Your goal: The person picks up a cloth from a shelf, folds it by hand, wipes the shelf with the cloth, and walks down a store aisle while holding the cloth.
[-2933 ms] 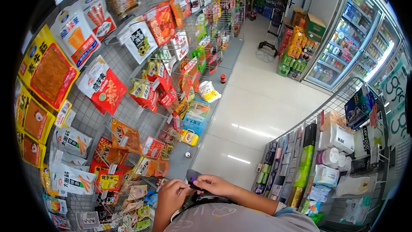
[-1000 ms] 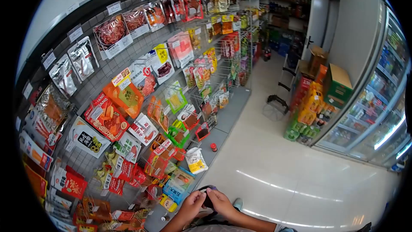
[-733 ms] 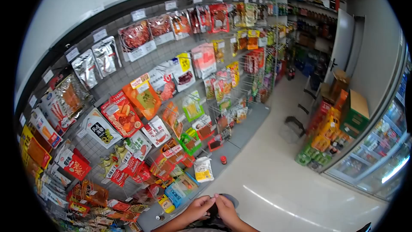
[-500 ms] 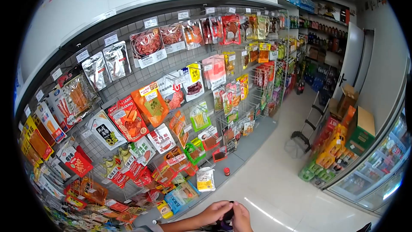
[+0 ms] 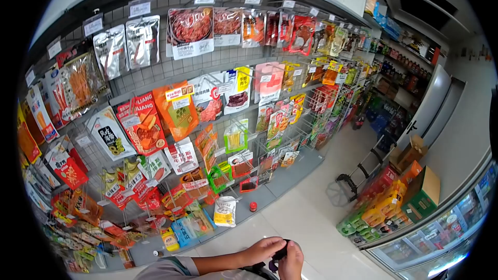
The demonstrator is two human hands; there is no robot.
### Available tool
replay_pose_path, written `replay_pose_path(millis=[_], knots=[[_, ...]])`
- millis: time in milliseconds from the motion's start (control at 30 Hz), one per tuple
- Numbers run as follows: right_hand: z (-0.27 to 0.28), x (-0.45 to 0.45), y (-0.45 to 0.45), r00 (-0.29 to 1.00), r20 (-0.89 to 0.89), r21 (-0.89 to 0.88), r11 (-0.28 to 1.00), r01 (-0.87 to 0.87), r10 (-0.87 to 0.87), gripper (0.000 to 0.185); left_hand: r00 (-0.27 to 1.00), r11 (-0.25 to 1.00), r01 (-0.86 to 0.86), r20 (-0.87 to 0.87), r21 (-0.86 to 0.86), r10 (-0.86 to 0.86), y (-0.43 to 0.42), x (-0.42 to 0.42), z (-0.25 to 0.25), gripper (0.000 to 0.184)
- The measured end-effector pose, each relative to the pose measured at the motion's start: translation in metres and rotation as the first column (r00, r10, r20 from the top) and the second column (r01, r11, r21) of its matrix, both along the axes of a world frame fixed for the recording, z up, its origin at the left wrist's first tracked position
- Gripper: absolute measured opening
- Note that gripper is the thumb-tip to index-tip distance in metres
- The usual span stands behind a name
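At the bottom of the head view, my left hand [image 5: 262, 249] and my right hand [image 5: 291, 262] are close together. Their fingers pinch a small black object [image 5: 280, 252] between them; its kind is not clear. A dark purplish piece [image 5: 273, 266] hangs just under it. Nearest beyond the hands, a white and yellow bag [image 5: 224, 211] stands on the grey base shelf [image 5: 264, 195]. A small red-lidded jar [image 5: 253, 206] is beside that bag.
A rack of hanging snack packets [image 5: 142, 124] fills the left side. On the right are a folding hand trolley [image 5: 367, 168], a green carton [image 5: 422, 197], stacked drink packs [image 5: 381, 205] and a glass-fronted fridge [image 5: 430, 243]. A white door [image 5: 431, 101] stands ajar behind them.
The view has turned and shifted, so the rack appears larger and the trolley and cartons sit lower. Both hands stay together on the black object.
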State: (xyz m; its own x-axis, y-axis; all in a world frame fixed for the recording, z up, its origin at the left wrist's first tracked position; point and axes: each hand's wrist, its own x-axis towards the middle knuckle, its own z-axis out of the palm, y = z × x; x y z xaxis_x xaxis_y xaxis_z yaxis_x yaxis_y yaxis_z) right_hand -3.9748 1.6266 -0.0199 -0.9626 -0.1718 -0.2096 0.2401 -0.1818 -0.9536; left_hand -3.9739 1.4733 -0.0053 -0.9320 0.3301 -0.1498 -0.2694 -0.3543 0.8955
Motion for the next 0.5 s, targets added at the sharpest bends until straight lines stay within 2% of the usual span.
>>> replay_pose_path(millis=[33, 100, 133, 167, 200, 233, 300, 367, 433, 467, 500], knots=[[-0.009, -0.008, -0.002, 0.992, -0.105, 0.134, 0.989, -0.054, 0.069, 0.036, 0.998, 0.998, -0.059, -0.015, -0.02, 0.059, -0.004, 0.001, -0.002, 0.029], [-0.017, -0.015, -0.016, 0.995, -0.025, 0.054, 0.994, -0.098, 0.099, 0.036, 0.99, 0.99, -0.138, -0.022, 0.003, 0.138, -0.014, 0.002, -0.004, 0.031], [-0.022, -0.017, -0.027, 0.995, -0.044, 0.001, 0.996, -0.093, 0.093, 0.036, 0.989, 0.989, -0.146, 0.017, 0.009, 0.146, -0.02, 0.004, 0.011, 0.031], [-0.041, -0.021, -0.018, 0.969, 0.021, -0.176, 0.955, -0.237, 0.245, 0.032, 0.987, 0.988, -0.153, 0.056, 0.012, 0.152, -0.025, 0.006, 0.025, 0.031], [-0.03, -0.022, -0.022, 0.95, -0.063, -0.096, 0.946, -0.31, 0.305, 0.029, 0.974, 0.973, -0.22, 0.075, 0.063, 0.215, -0.022, 0.005, 0.005, 0.032], [-0.015, -0.024, -0.028, 0.919, -0.142, -0.012, 0.928, -0.373, 0.368, 0.026, 0.962, 0.966, -0.257, 0.085, -0.039, 0.259, -0.027, 0.004, -0.005, 0.031], [-0.012, -0.025, -0.034, 0.93, -0.092, -0.05, 0.931, -0.361, 0.355, 0.023, 0.953, 0.953, -0.291, 0.065, -0.09, 0.297, -0.032, 0.007, -0.009, 0.031], [-0.02, -0.028, -0.032, 0.906, -0.104, -0.016, 0.911, -0.413, 0.409, 0.024, 0.946, 0.954, -0.283, 0.137, -0.095, 0.294, -0.035, 0.008, 0.0, 0.03], [-0.017, -0.026, -0.029, 0.915, -0.088, 0.019, 0.92, -0.393, 0.393, 0.023, 0.933, 0.943, -0.311, 0.147, -0.12, 0.327, -0.032, 0.005, -0.007, 0.029], [-0.022, -0.026, -0.026, 0.905, -0.116, 0.043, 0.912, -0.408, 0.41, 0.023, 0.934, 0.945, -0.317, 0.148, -0.075, 0.325, -0.03, 0.003, -0.01, 0.028], [-0.022, -0.026, -0.025, 0.893, -0.144, 0.066, 0.904, -0.422, 0.427, 0.024, 0.925, 0.926, -0.359, 0.087, -0.113, 0.369, -0.026, -0.002, -0.014, 0.027]])
